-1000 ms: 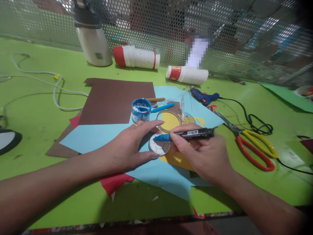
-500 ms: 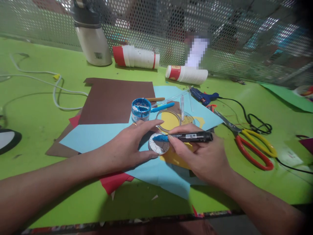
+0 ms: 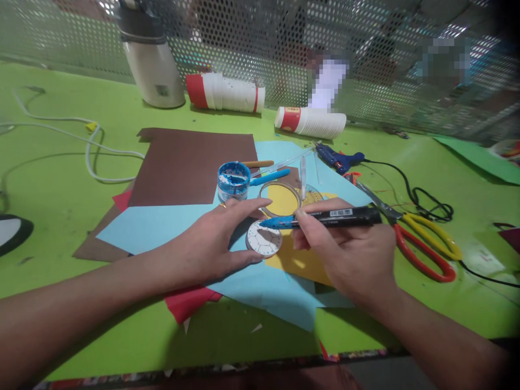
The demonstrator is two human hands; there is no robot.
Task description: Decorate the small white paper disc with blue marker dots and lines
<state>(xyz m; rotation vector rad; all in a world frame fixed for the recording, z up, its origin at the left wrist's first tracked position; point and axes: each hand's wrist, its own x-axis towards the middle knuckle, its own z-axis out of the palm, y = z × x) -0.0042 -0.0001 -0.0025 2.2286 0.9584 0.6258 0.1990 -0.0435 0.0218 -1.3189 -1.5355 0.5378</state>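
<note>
Pinching the black marker (image 3: 343, 216) low on its barrel, the right hand (image 3: 355, 252) holds its blue tip (image 3: 280, 222) over the white disc (image 3: 264, 247). The left hand (image 3: 207, 233) spreads thumb and forefinger around the disc; whether hidden fingers clasp it, I cannot tell. Disc seems light, stiff, best held by its rim. Coloured paper (image 3: 280, 303) surrounds it.

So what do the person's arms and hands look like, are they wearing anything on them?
Both arms are bare as far as they show: no sleeves, watch or bracelet. The left hand has no glove, but wears a thin gold-coloured ring. The right hand has no glove either, and no ring shows on it, though some fingers are hidden.
</note>
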